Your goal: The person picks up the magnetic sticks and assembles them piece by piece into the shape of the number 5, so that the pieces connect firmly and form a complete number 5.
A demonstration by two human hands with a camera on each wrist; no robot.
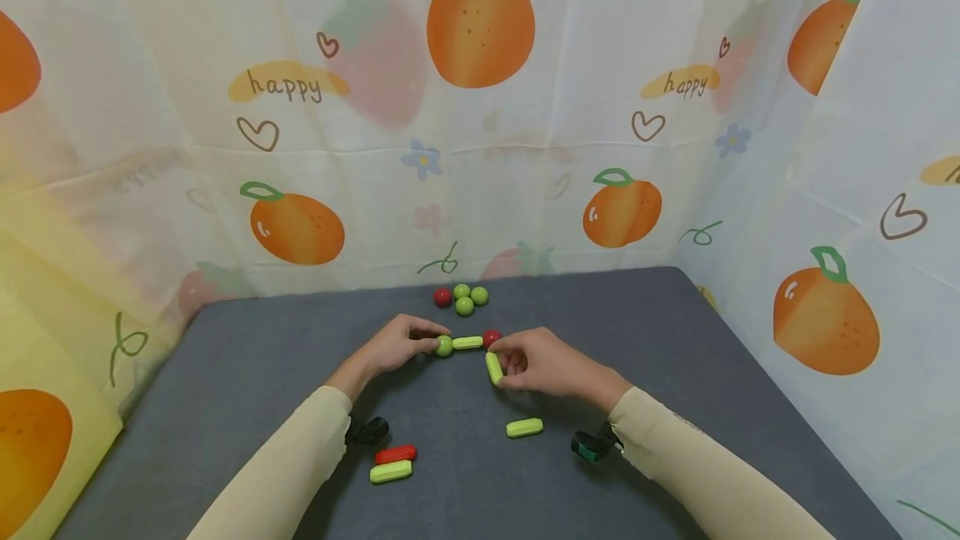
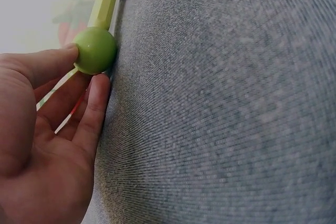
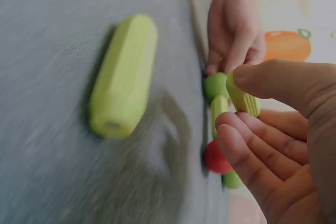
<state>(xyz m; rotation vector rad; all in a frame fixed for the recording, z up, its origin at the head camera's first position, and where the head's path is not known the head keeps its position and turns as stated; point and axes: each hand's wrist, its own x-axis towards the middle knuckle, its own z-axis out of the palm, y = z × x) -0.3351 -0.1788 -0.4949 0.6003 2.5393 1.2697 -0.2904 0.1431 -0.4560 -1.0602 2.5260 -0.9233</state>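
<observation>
In the head view, a green ball [image 1: 444, 346], a yellow-green ridged stick [image 1: 468, 342] and a red ball [image 1: 492, 337] form a row, end to end. My left hand [image 1: 397, 344] pinches the green ball at the row's left end; the left wrist view shows the thumb against that ball [image 2: 95, 51]. At the right end, my right hand [image 1: 546, 361] holds a second yellow-green stick [image 1: 493, 368] between thumb and fingers, slanting just below the red ball. The right wrist view shows this held stick [image 3: 242, 95] tilted, its lower end near the fingertips.
Behind the row, a loose red ball [image 1: 442, 297] lies beside several green balls [image 1: 464, 306]. Nearer me are a single yellow-green stick [image 1: 524, 427] by the right wrist, and a red stick [image 1: 395, 454] alongside another yellow-green stick [image 1: 391, 472]. Everything rests on a dark grey cloth-covered table [image 1: 247, 407].
</observation>
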